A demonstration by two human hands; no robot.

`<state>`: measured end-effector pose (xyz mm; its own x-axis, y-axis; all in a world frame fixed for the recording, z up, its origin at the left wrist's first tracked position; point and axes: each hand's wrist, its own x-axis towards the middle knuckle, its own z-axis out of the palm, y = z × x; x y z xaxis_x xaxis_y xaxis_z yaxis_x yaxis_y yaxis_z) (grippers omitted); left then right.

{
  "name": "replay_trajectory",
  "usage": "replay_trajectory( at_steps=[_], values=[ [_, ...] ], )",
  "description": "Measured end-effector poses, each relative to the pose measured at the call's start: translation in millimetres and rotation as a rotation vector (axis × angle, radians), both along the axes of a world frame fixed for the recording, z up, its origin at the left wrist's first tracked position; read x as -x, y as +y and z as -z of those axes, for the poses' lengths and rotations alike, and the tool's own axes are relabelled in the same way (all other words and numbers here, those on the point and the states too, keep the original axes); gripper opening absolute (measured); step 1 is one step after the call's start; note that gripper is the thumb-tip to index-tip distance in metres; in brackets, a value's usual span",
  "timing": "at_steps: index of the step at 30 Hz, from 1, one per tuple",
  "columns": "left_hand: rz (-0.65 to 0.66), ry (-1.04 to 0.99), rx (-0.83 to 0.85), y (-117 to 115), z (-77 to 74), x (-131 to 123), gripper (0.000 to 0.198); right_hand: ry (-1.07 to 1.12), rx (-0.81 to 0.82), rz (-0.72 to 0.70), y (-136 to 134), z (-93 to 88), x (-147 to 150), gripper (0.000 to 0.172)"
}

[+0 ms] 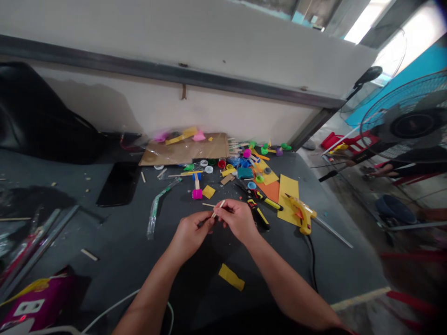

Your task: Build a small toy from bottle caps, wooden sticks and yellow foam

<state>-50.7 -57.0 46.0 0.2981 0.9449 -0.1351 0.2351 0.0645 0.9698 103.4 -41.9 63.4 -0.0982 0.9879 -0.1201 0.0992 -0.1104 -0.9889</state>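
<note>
Our left hand [191, 236] and right hand [237, 221] are clamping a little wooden stick [219, 206]; a glue gun [300, 211] is sitting nearby.

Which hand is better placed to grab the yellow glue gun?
The right hand, I think: it sits closer to the yellow glue gun than the left hand does, though it pinches a wooden stick.

view: head-worn | faces: forward, down | close on: left hand [190, 235], right hand [237, 221], workbench [104, 260]
</note>
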Motion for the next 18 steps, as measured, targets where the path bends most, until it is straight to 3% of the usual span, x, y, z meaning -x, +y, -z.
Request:
replay_trajectory(
  at_steps=[3,9,13,16,18],
  values=[
    [-0.021,-0.067,0.030,-0.9,4.6,-3.9,0.032,-0.085,-0.049,0.020,-1.6,4.5,0.6,0.013],
    [-0.065,0.265,-0.201,-1.4,5.5,-9.7,0.027,-0.215,-0.157,0.073,-4.8,17.5,7.4,0.013],
    [-0.083,0.205,-0.109,-2.0,7.8,-10.0,0.027,-0.390,-0.186,-0.020,0.0,15.7,-18.8,0.021],
    [-0.191,-0.012,0.077,0.4,10.6,-7.7,0.022,-0.826,-0.264,0.042,5.8,14.1,-62.9,0.053],
    [-0.255,-0.155,0.195,2.9,10.9,-6.3,0.021,-1.131,-0.196,0.059,9.4,17.5,-91.0,0.077]
  ],
)
